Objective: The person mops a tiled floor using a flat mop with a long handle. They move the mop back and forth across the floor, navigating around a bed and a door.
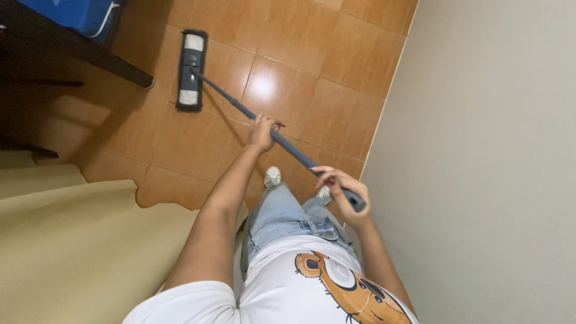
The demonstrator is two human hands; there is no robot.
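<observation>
both hands on a mop over a tiled floor

nearest the camera are a white shirt point(282, 288) with an orange cartoon print and pale blue jeans point(282, 213), and beyond them two light shoes point(272, 176) standing on the floor. the right hand point(341, 186) is wrapped around the top end of the mop handle point(288, 147), fingers curled over it and clamped shut on the dark grip, close to the cream wall point(480, 162) on that side. the left hand point(262, 131) is further down the same handle, about midway along it, its fingers closed around the pole. the handle runs away at a slant from the right hand, through the left hand, to the flat mop head point(191, 69), which lies flat on the orange-brown floor tiles point(324, 78), well ahead of the shoes. the mop head is a dark rectangle with a pale pad showing at both ends. just beside it, to the left, is the dark edge of a piece of furniture point(78, 51) with something blue point(78, 15) on top. a beige sheet point(72, 240) fills the near left side.
</observation>
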